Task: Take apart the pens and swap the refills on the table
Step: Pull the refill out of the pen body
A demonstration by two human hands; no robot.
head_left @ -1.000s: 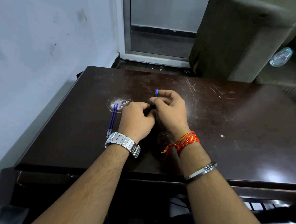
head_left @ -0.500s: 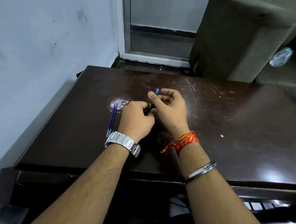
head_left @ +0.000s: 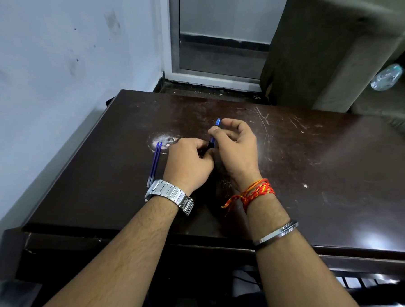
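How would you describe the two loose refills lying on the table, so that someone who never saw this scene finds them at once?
Start at the dark brown table and go to its left side, near the pale wall. Just left of the left hand, beside the silver wristwatch, two thin blue refills lie side by side, pointing away from the person. Unlike the blue pen in the hands, nothing holds them.

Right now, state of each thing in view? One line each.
Blue pen: held between both hands above the table, blue end pointing away.
Left hand: closed on the pen's near, dark end.
Right hand: fingers pinching the pen's upper part.
Two loose blue refills: lying side by side, flat on the table, left of the left hand.
Dark brown wooden table: scratched, scuffed.
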